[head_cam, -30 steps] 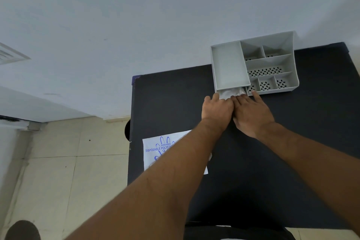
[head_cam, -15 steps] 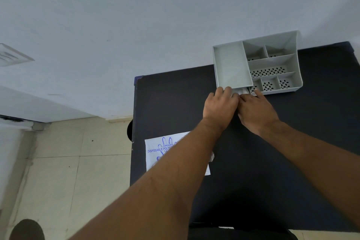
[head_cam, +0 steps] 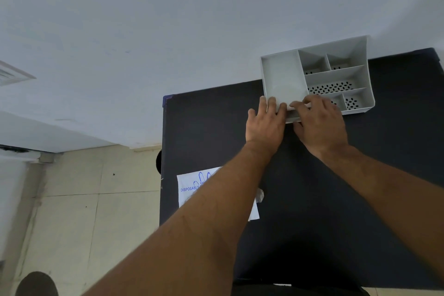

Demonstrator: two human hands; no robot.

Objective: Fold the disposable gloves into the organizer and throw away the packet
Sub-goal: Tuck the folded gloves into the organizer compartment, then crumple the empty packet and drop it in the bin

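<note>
A grey plastic organizer with several compartments stands at the far edge of the dark table. Both hands meet at the near rim of its large left compartment. My left hand has its fingertips over that rim. My right hand curls beside it, pinching a pale strip of folded gloves that shows between the hands; the rest of the gloves is hidden. The white packet with blue print lies flat near the table's left edge, partly under my left forearm.
The table's left edge drops to a tiled floor, where a dark shoe shows at the bottom left. A pale wall rises right behind the organizer. A round dark object sits against the table's left side.
Both hands have slid forward from the table surface up to the organizer's near rim. The crumpled gloves that showed in front of the organizer are now mostly covered by the fingers.
</note>
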